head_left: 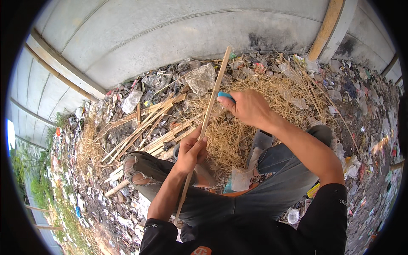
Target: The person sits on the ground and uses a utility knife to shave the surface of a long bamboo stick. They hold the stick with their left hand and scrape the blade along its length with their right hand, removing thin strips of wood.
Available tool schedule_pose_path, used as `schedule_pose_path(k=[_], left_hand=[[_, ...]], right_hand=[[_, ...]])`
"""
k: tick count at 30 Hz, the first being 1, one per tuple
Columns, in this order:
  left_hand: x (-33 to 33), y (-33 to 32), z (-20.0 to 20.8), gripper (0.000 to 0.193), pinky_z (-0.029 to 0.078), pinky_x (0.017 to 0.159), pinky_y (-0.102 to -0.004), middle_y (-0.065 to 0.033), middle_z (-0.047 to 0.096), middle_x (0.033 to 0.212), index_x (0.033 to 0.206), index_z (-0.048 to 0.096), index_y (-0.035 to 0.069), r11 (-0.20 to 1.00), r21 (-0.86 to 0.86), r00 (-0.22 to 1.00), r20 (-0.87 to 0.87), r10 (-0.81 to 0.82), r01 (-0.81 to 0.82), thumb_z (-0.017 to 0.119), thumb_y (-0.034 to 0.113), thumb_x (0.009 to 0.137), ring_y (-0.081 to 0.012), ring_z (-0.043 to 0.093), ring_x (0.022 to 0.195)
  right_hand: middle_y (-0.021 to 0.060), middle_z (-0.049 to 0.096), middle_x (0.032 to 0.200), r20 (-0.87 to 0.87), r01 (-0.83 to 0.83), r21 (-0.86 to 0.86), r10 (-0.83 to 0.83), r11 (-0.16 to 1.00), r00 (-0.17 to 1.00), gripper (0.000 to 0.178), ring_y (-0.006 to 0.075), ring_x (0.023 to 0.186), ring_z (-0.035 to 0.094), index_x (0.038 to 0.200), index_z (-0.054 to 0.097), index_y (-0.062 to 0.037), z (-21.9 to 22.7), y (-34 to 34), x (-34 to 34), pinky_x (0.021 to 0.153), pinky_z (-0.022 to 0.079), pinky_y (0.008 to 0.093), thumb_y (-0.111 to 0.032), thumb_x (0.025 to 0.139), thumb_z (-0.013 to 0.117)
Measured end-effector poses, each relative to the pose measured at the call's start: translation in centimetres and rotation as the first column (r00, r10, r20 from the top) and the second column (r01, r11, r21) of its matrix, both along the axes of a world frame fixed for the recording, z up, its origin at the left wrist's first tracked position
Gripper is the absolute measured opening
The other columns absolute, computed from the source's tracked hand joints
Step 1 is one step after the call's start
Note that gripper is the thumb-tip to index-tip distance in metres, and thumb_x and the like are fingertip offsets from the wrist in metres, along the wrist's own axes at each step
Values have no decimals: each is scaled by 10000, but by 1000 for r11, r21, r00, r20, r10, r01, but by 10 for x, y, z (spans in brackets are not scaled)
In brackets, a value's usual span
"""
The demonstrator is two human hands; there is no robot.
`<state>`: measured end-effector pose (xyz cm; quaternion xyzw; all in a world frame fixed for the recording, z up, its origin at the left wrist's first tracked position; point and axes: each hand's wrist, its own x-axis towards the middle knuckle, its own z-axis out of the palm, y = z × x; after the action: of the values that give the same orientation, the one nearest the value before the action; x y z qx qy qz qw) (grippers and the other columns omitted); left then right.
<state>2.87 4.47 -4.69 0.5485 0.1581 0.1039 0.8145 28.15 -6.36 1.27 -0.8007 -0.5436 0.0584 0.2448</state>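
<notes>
Your left hand (191, 153) grips a long, flat, pale wooden strip (217, 83) slanting away from you; your right hand (251, 108) holds a small blue object (225, 96) just beside it. Thin straw-yellow shavings (231, 144) lie below, near a grey concrete wall (182, 36).

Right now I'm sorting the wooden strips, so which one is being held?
The long pale strip, gripped in the left hand and raised at a slant; the other strips lie heaped to the left, unheld.
</notes>
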Motion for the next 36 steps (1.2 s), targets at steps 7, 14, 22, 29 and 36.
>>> schedule_pose_path(k=[7, 14, 22, 29, 36], left_hand=[[9, -8, 7, 554, 276, 458, -236, 88, 330, 638, 1616, 344, 83, 1000, 12, 1000, -22, -13, 13, 531, 153, 1099, -37, 296, 479], [3, -5, 2, 556, 267, 441, -237, 91, 353, 630, 1626, 327, 87, 997, 77, 999, -39, -22, 25, 512, 144, 1105, -35, 306, 462], [4, -4, 3, 541, 280, 443, -235, 89, 357, 624, 1609, 340, 61, 996, 88, 999, -35, -27, 30, 512, 128, 1101, -34, 319, 453], [5, -1, 0, 550, 299, 445, -234, 85, 392, 633, 1607, 349, 57, 989, 140, 997, -72, -27, 37, 537, 150, 1098, -30, 363, 469], [3, -6, -5, 565, 324, 477, -236, 75, 442, 637, 1596, 370, 20, 985, 166, 995, -93, -22, 38, 565, 142, 1080, -36, 398, 510]], right_hand=[[145, 581, 514, 141, -124, 90, 111, 988, 984, 680, 342, 484, 629, 777, 694, -36, 2, -22, -33, 490, 490, 458, -609, 1055, 458], [125, 586, 511, 63, 3, -45, 0, 999, 998, 687, 342, 506, 645, 790, 689, -36, 10, -8, 6, 490, 508, 456, -634, 1040, 463], [139, 594, 525, 43, 10, -11, -9, 1000, 999, 644, 343, 509, 653, 949, 753, -49, -9, 0, 24, 488, 509, 475, -609, 1055, 453], [174, 631, 578, 105, -80, -24, 82, 997, 991, 779, 375, 582, 678, 861, 733, -18, -13, -13, -18, 563, 556, 481, -674, 1052, 359], [101, 530, 470, 2, -42, 16, 42, 999, 999, 696, 294, 439, 583, 787, 694, -31, -3, -16, 7, 461, 465, 444, -619, 1062, 442]])
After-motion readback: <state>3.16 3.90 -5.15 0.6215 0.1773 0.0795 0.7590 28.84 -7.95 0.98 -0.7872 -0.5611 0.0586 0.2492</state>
